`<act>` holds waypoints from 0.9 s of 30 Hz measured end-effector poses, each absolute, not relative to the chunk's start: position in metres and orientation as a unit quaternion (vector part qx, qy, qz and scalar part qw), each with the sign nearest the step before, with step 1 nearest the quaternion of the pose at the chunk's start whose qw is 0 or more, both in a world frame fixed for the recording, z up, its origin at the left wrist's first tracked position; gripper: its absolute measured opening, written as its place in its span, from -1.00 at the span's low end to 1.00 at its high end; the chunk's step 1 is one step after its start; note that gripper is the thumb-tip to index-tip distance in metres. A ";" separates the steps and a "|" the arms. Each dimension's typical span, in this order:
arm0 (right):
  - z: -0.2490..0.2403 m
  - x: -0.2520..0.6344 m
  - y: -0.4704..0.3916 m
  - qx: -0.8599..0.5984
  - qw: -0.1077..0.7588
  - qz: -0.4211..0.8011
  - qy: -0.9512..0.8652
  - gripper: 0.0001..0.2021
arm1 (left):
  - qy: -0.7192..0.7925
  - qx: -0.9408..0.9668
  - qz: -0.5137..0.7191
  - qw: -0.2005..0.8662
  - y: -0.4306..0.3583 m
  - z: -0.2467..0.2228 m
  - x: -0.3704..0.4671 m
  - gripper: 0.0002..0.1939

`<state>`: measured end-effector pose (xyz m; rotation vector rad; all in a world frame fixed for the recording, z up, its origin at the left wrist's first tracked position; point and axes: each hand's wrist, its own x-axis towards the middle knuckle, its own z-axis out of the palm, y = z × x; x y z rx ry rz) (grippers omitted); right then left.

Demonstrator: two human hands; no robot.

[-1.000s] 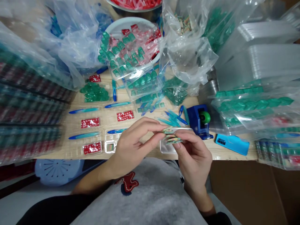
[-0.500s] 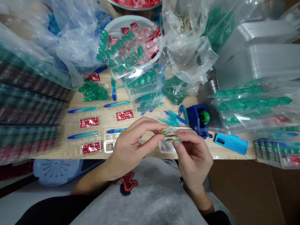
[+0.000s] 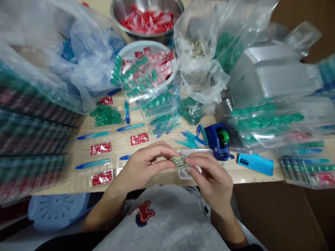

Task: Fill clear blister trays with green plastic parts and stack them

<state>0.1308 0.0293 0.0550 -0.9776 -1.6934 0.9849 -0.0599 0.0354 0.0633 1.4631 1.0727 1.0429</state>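
Note:
Between my two hands is a small stack of thin, multicoloured patterned pieces (image 3: 179, 161), too small to name more exactly. My left hand (image 3: 146, 165) pinches its left end between thumb and fingers. At its right end, my right hand (image 3: 213, 174) pinches it the same way. Under the hands lies a clear plastic tray (image 3: 186, 173) at the table's front edge. Partly hidden behind my left hand is another clear tray (image 3: 119, 168) with a blue pen-shaped tool (image 3: 125, 157). Trays to the left hold red dotted packets (image 3: 101, 148) and blue-turquoise pen-shaped tools (image 3: 93, 135).
A blue tape dispenser (image 3: 218, 143) and a blue phone (image 3: 255, 164) are on the right. Behind stand a white basin (image 3: 171, 75) of packets and a steel bowl (image 3: 115, 15) of red pieces. Stacked filled trays (image 3: 34, 139) rise at the left; plastic bags (image 3: 204, 76) crowd the back.
My view has tilted up, showing more of the steel bowl. Both hands still hold the patterned pieces, which are now gathered into one tighter stack rather than two parts.

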 end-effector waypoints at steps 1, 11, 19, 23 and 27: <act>0.056 0.129 0.031 -0.387 0.455 0.418 -0.684 -0.69 | 0.442 0.589 0.435 0.518 0.036 0.062 -0.061 -0.90; 0.106 0.123 0.166 -0.477 0.469 0.296 -0.682 -0.88 | 0.543 0.373 0.554 0.508 0.029 0.029 -0.096 -0.85; 0.137 0.098 0.331 -0.616 0.363 0.094 -0.693 -0.79 | 0.604 0.342 0.517 0.502 0.002 0.007 -0.112 -0.74; 0.135 0.093 0.251 -0.529 0.418 0.073 -0.735 -0.69 | 0.631 0.302 0.542 0.466 0.001 0.002 -0.107 -0.69; 0.099 0.086 0.133 -0.357 0.394 0.291 -0.795 -0.82 | 0.636 0.352 0.574 0.377 0.005 0.018 -0.094 -0.80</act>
